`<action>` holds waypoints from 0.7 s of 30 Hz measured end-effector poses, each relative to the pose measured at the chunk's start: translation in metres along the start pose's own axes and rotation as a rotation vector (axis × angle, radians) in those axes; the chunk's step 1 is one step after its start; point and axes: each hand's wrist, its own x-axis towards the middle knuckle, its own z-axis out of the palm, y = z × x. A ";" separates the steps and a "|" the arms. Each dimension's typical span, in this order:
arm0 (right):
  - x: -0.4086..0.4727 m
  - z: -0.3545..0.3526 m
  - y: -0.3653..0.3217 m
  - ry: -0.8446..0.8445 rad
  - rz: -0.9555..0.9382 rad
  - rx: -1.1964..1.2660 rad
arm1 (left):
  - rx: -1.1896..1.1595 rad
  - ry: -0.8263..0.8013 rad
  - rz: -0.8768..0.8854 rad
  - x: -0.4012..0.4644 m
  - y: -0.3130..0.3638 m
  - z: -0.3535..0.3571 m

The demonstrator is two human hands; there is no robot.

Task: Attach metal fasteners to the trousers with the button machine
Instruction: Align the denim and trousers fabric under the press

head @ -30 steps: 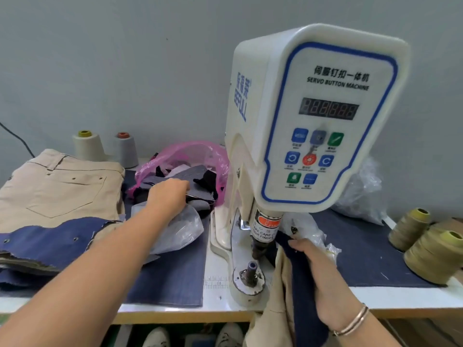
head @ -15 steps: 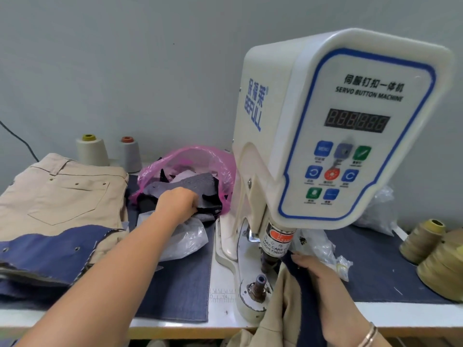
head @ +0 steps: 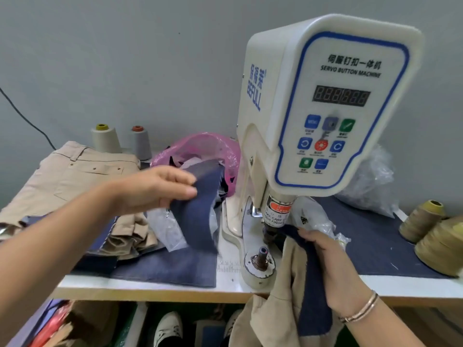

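Head view: my left hand [head: 155,189] pinches a dark blue denim scrap [head: 198,209]; my right hand [head: 323,249] grips the beige-and-navy trousers [head: 295,291] beside the cream button machine's lower die post [head: 262,254], where I judge fingers risk getting punched.

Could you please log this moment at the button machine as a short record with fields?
left hand: pinches a navy scrap, lifted above the table
right hand: grips trousers beside the lower die
machine: display unlit, nothing under the punch
pink bag: behind the left hand, holds scraps
finished trousers: stacked at left
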 end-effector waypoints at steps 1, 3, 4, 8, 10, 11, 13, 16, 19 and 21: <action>-0.001 0.000 0.000 -0.027 -0.012 0.024 | 0.033 -0.101 -0.050 -0.004 -0.005 0.015; -0.003 0.003 0.000 -0.084 -0.033 0.070 | 0.101 -0.267 -0.104 -0.003 -0.019 0.048; -0.004 0.004 0.001 -0.107 -0.040 0.095 | 0.137 -0.308 -0.123 0.001 -0.026 0.066; -0.010 0.011 0.000 -0.149 -0.155 0.216 | 0.174 -0.322 -0.225 0.014 -0.045 0.111; -0.012 0.015 -0.002 -0.142 -0.243 0.263 | 0.146 -0.389 -0.347 0.016 -0.045 0.113; -0.013 0.016 -0.003 -0.127 -0.245 0.295 | 0.120 -0.447 -0.422 0.017 -0.044 0.113; -0.014 0.019 -0.002 -0.073 -0.221 0.328 | 0.119 -0.551 -0.536 0.017 -0.042 0.116; -0.014 0.024 -0.002 0.018 -0.210 0.384 | 0.160 -0.523 -0.579 0.015 -0.044 0.127; -0.013 0.028 -0.002 0.056 -0.251 0.421 | -0.050 -0.316 -0.507 0.012 -0.051 0.134; -0.013 0.025 -0.004 0.041 -0.274 0.370 | -0.246 -0.130 -0.478 0.013 -0.051 0.134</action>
